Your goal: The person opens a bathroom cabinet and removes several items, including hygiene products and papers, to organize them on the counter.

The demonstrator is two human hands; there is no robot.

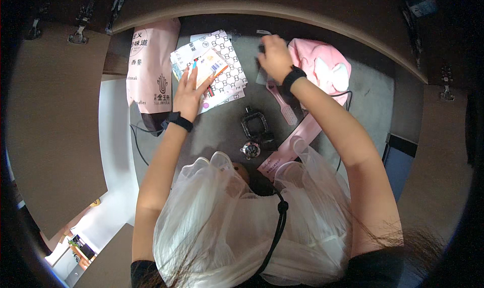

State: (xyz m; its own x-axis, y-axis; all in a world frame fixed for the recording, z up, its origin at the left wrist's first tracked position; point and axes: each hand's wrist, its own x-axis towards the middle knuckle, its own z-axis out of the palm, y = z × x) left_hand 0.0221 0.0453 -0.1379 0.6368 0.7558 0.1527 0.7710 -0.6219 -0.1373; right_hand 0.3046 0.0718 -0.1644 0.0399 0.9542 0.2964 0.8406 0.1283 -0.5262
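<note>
left hand (189, 92): lying flat, fingers spread, pinning the paper stack (212, 69) on the grey table (222, 126) so it isn't sliding; not gripping.
right hand (275, 56): curling over something small and dark beside the pink cloth (322, 66); grip hidden, can't tell.
pink comb (282, 104): lying loose under the wrist.

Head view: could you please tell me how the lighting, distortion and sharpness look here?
Head view: fisheye bends the cabinet edge into an arc, with a black vignette at the corners; light is dim and even on the grey tabletop, without glare; the left hand on the papers is fairly sharp, the right hand slightly soft.
</note>
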